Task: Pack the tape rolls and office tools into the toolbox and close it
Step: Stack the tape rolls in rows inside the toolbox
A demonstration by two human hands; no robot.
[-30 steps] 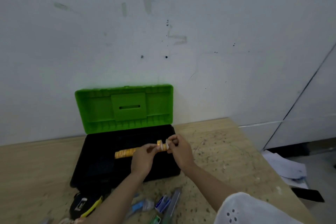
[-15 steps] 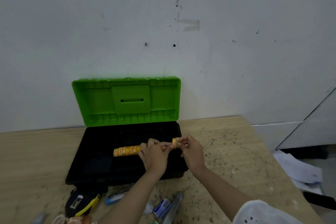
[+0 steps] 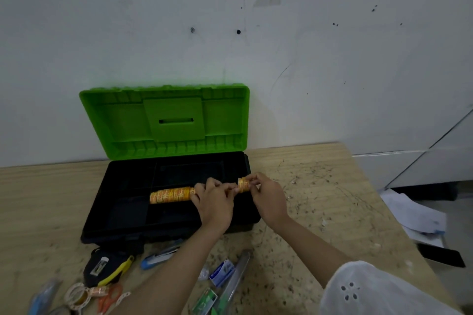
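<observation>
Head camera looks down at a wooden table [image 3: 320, 186] against a white wall. At far left, loose tools wait on the table: a black and yellow tape measure [image 3: 107, 267], clear tape rolls [image 3: 76, 295], a blue cutter [image 3: 158, 256]. Behind them sits the toolbox [image 3: 122, 202], black tray open, green lid [image 3: 166, 120] upright. A long stick of yellow tape rolls [image 3: 171, 194] hovers over the tray. The left hand [image 3: 213, 203] is closed around its right end; the right hand [image 3: 268, 197] pinches a short separate stack [image 3: 243, 184] beside it. Lowering both level into the tray, lengthwise, should keep the rolls together.
</observation>
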